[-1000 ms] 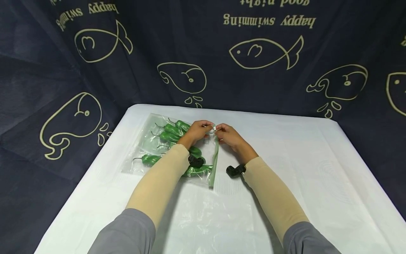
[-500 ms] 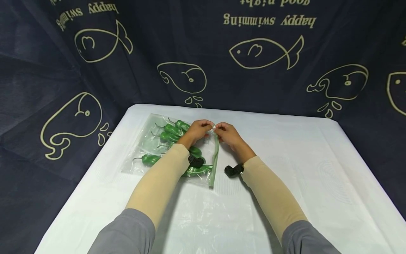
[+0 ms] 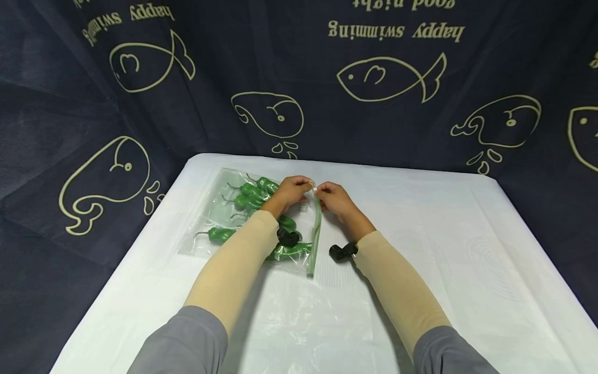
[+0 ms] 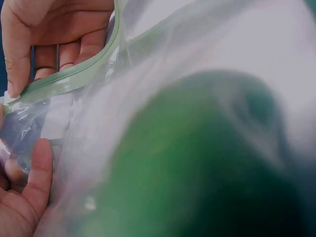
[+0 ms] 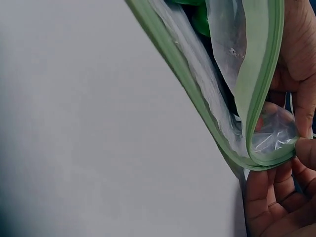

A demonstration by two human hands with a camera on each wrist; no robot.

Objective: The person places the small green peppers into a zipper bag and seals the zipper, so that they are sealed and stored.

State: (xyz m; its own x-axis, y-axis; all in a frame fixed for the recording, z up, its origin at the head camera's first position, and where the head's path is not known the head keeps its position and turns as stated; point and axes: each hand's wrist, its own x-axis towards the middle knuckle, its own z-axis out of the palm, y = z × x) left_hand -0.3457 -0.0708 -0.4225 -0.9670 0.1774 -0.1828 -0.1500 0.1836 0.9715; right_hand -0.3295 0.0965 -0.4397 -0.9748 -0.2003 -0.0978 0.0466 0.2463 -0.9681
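A clear zip bag (image 3: 306, 221) with a green zip strip (image 3: 317, 228) lies on the table, several green peppers (image 3: 249, 191) inside it. At the strip's far end my left hand (image 3: 290, 192) pinches the bag's corner. My right hand (image 3: 335, 199) meets it there, pinching the strip at a small white slider (image 4: 11, 98). The fingertips of both hands are almost together. In the right wrist view the mouth of the bag gapes between its two green strips (image 5: 264, 74). A blurred pepper (image 4: 197, 158) fills much of the left wrist view. My left forearm hides part of the bag.
A white cloth covers the table (image 3: 444, 249). Behind it and to the left hangs a dark blue curtain (image 3: 317, 124) printed with fish and whales. Black wrist cameras (image 3: 343, 252) sit on both wrists; the left one is over the peppers.
My right hand and wrist have shifted slightly left, and its fingers now cover more of the white slider. My left hand and the bag have stayed nearly still.
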